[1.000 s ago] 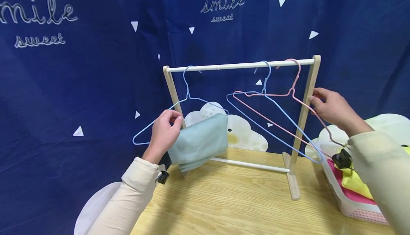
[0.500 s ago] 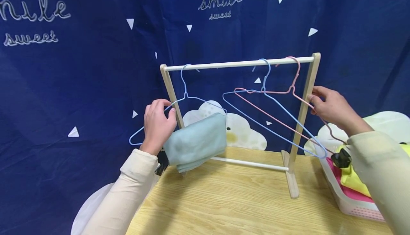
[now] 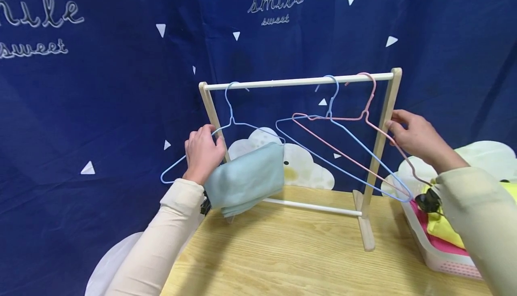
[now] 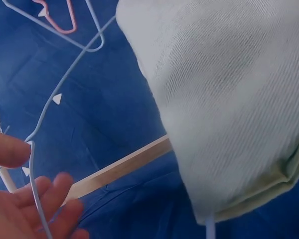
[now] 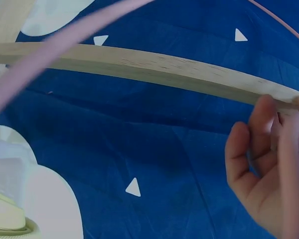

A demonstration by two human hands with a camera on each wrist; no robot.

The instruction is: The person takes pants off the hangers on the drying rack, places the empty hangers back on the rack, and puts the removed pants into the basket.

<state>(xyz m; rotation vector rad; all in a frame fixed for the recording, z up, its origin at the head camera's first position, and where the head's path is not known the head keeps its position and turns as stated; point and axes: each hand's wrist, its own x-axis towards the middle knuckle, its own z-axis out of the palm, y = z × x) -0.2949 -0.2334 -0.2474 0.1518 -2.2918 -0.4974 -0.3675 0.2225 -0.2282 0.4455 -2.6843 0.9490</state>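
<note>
A light blue hanger (image 3: 232, 121) with a folded pale blue-green cloth (image 3: 250, 177) draped over it hangs at the left of a small clothes rack (image 3: 299, 82). My left hand (image 3: 205, 150) is at this hanger's left shoulder, near the left post. In the left wrist view, the wire passes in front of the loosely bent fingers (image 4: 52, 199), and a gap shows between thumb and fingers. On the right, my right hand (image 3: 416, 137) pinches the rack's wooden right post (image 3: 385, 116) between thumb and fingers. A pink hanger (image 3: 367, 115) crosses in front of that hand.
Another blue hanger (image 3: 331, 115) hangs beside the pink one, their lower ends reaching toward a pink-and-white basket (image 3: 440, 262). Yellow cloth (image 3: 446, 231) and pink cloth lie in the basket. The wooden table (image 3: 282, 251) carries the rack, before a dark blue curtain (image 3: 121, 107).
My left hand moved left and up off the cloth to the hanger's shoulder, then slightly back right. The right hand stays at the post. The whole view shifts a little.
</note>
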